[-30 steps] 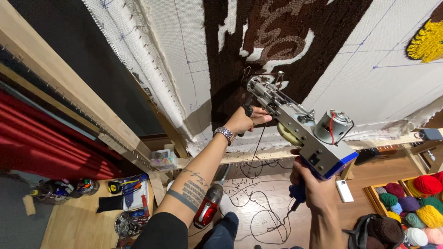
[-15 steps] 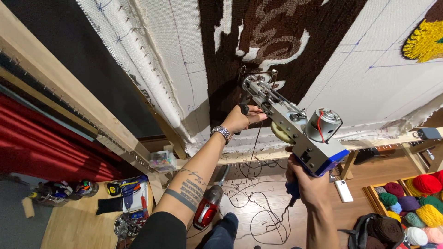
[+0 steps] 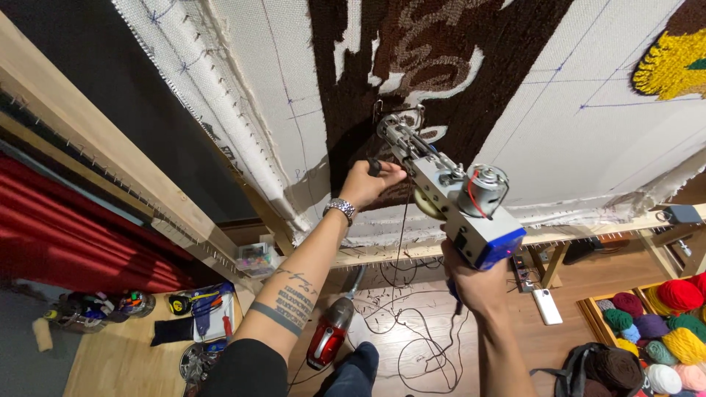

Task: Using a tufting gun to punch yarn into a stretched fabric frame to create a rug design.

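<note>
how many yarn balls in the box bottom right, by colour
Yarn balls in the wooden box, as far as the frame edge allows:
red: 2
maroon: 1
green: 3
purple: 1
yellow: 2
white: 1
pink: 1
Total: 11; more may be cut off.

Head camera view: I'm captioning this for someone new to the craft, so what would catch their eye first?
A grey and blue tufting gun sits at centre, its tip against the dark brown tufted patch on the stretched white cloth. The left hand grips its side handle; the right hand holds it from below. Bright yarn balls fill a box at lower right.
</note>
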